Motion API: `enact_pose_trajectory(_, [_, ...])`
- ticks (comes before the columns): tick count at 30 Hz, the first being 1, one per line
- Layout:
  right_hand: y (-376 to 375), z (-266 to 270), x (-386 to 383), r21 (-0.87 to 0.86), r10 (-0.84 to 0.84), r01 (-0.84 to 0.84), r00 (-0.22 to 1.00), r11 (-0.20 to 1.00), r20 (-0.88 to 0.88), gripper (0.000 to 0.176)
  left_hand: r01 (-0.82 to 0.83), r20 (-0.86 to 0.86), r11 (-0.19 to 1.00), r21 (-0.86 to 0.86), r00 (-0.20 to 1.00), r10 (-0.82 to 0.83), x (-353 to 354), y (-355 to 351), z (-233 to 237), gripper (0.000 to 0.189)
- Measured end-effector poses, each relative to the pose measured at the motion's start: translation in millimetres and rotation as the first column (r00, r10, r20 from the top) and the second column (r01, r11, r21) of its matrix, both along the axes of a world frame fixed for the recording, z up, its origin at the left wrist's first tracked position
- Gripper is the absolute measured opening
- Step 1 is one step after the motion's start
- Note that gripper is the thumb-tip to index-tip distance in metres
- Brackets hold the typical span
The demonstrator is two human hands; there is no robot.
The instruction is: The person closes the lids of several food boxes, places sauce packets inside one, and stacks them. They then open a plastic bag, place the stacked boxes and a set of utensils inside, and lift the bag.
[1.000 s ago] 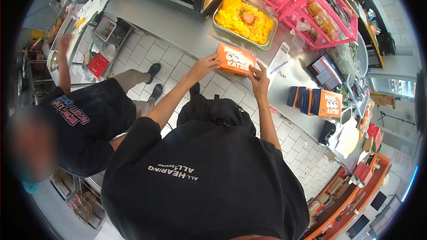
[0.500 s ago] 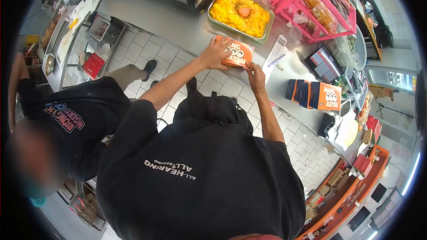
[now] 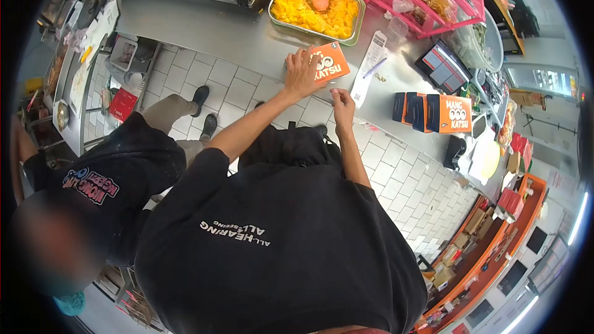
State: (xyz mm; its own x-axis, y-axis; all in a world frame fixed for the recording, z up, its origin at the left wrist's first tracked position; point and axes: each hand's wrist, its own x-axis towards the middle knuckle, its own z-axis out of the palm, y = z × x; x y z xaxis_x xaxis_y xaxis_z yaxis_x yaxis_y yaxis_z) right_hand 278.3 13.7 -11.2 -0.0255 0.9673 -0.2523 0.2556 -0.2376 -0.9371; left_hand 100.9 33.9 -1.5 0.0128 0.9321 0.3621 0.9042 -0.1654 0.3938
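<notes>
An orange box (image 3: 333, 65) with white lettering and cartoon eyes stands at the front edge of the steel counter. My left hand (image 3: 303, 75) grips its left side, fingers over the printed face and thumb along the lower edge. Just off the box's lower right corner is my right hand (image 3: 344, 108), its thumb and fingertips pinched together. A small pale bit shows near those fingertips, too small to name. To the right of the box lie a long paper slip (image 3: 370, 65) and a pen (image 3: 376, 67).
Behind the box sits a tray of yellow food (image 3: 318, 9). Pink baskets (image 3: 427, 0) hold bagged items at the back right. A tablet (image 3: 443, 65) and several matching boxes (image 3: 450, 113) stand to the right. At left is a co-worker in a black shirt (image 3: 117, 182).
My right hand has come away from the box and drawn slightly back toward me, fingertips pinched. My left hand stays on the box. The camera view has shifted a little.
</notes>
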Motion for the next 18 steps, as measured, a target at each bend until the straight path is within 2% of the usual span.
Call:
enact_pose_trajectory(1, [1.4, -4.0, -1.8, -0.110, 0.023, -0.036, 0.993, 0.993, -0.117, 0.026, -0.101, 0.021, 0.995, -0.021, 0.995, 0.102, 7.3, -1.7, -0.9, 0.073])
enact_pose_trajectory(3, [8.4, -11.5, -5.7, -0.106, 0.017, -0.033, 0.989, 0.994, -0.145, 0.026, -0.099, 0.048, 0.995, -0.025, 0.994, 0.100, 11.6, -3.7, -2.8, 0.077])
enact_pose_trajectory(5, [19.2, -6.7, -12.3, -0.065, 0.050, -0.056, 0.994, 0.996, -0.094, 0.026, -0.105, 0.069, 0.994, -0.023, 0.992, 0.106, 12.9, -2.5, -4.4, 0.082])
enact_pose_trajectory(7, [32.5, -0.4, -15.8, -0.125, 0.004, -0.013, 0.998, 0.992, -0.069, 0.029, -0.116, 0.048, 0.993, -0.002, 0.992, 0.116, 13.0, -0.6, -5.9, 0.082])
enact_pose_trajectory(9, [45.1, -3.1, -15.0, -0.159, 0.101, -0.068, 0.973, 0.985, 0.209, 0.035, -0.118, 0.026, 0.993, 0.006, 0.993, 0.118, 13.0, -0.1, -7.3, 0.083])
enact_pose_trajectory(10, [44.5, 1.5, -11.3, -0.160, 0.095, -0.062, 0.973, 0.985, 0.211, 0.035, -0.130, 0.004, 0.991, 0.014, 0.992, 0.129, 12.9, -0.4, -7.9, 0.084])
enact_pose_trajectory(12, [50.9, 13.0, -5.7, -0.203, 0.207, -0.132, 0.888, 0.970, 0.411, 0.039, -0.120, 0.028, 0.992, 0.026, 0.993, 0.119, 12.0, 1.2, -8.0, 0.085])
enact_pose_trajectory(18, [61.0, -5.3, 9.7, -0.266, 0.316, -0.233, 0.889, 0.935, 0.333, 0.036, -0.087, 0.097, 0.995, -0.053, 0.991, 0.092, 11.4, -0.6, -0.4, 0.089])
